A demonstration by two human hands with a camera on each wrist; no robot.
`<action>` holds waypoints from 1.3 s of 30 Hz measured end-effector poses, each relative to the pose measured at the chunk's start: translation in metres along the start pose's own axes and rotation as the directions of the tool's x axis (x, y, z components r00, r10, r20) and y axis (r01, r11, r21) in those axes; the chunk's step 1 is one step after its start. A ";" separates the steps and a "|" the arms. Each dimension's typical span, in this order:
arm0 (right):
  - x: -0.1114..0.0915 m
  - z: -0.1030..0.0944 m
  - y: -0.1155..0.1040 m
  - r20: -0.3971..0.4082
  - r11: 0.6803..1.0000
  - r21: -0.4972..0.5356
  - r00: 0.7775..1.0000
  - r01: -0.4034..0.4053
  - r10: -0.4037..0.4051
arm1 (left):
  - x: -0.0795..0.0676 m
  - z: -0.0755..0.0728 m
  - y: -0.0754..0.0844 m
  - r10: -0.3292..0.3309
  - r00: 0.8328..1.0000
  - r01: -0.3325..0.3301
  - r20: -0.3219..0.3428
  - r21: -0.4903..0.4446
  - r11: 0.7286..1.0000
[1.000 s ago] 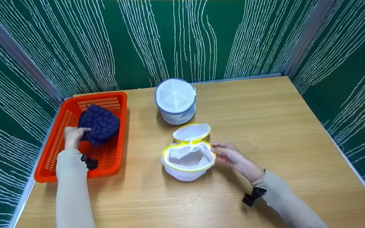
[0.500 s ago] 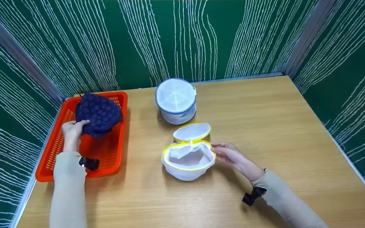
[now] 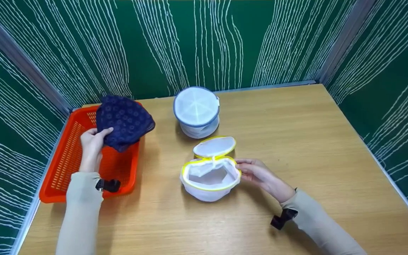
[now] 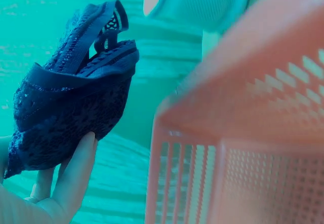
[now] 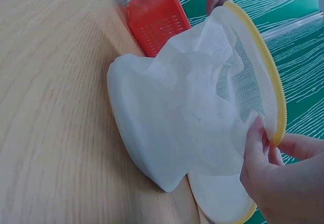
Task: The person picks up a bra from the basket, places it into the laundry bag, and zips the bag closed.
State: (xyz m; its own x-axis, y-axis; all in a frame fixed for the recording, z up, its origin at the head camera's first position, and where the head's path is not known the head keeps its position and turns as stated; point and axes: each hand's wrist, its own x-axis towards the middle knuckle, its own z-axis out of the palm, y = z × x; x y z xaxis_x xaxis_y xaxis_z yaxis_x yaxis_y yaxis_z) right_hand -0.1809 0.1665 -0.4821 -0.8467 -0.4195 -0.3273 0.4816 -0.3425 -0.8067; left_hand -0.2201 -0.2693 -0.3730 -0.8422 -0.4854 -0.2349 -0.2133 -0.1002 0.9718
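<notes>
My left hand (image 3: 92, 145) pinches a navy lace bra (image 3: 124, 122), folded so that the cup faces out, and holds it up over the far right rim of an orange plastic basket (image 3: 60, 173). The left wrist view shows the thumb against the lace of the bra (image 4: 71, 118), with a strap looping at its top. My right hand (image 3: 262, 179) pinches the yellow-zipped rim of a white mesh laundry bag (image 3: 207, 194), which stands on the table with its mouth open. Its round lid (image 3: 216, 147) is folded back behind it.
Behind the yellow-zipped bag stands a second white mesh laundry bag (image 3: 196, 108) with a blue rim, its top closed. Green walls with white streaks (image 3: 218, 42) enclose the wooden table (image 3: 313, 141) at the back and sides.
My left hand has lifted the bra from inside the basket and moved it up and to the right, over the rim. The right hand and the yellow-zipped bag have stayed still.
</notes>
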 end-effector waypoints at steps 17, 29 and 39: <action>-0.002 -0.001 -0.001 -0.019 0.998 -0.053 1.000 -0.016 0.015 | -0.001 0.036 -0.032 0.184 0.979 -0.177 0.086 -0.085 0.981; -0.002 0.000 -0.001 -0.020 1.000 -0.020 1.000 -0.019 0.019 | -0.080 0.074 -0.011 0.228 0.957 -0.212 0.180 -0.106 0.972; -0.001 0.001 0.001 -0.005 1.000 0.000 1.000 -0.005 0.005 | -0.104 0.103 -0.030 0.215 0.952 -0.175 0.218 -0.186 0.967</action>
State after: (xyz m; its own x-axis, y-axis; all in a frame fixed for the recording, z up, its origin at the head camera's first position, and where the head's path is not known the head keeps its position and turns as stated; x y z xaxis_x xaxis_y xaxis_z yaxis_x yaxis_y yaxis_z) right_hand -0.1793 0.1658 -0.4825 -0.8454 -0.4171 -0.3337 0.4857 -0.3403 -0.8052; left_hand -0.1773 -0.1267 -0.3800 -0.9557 -0.2938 -0.0193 0.0333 -0.1731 0.9843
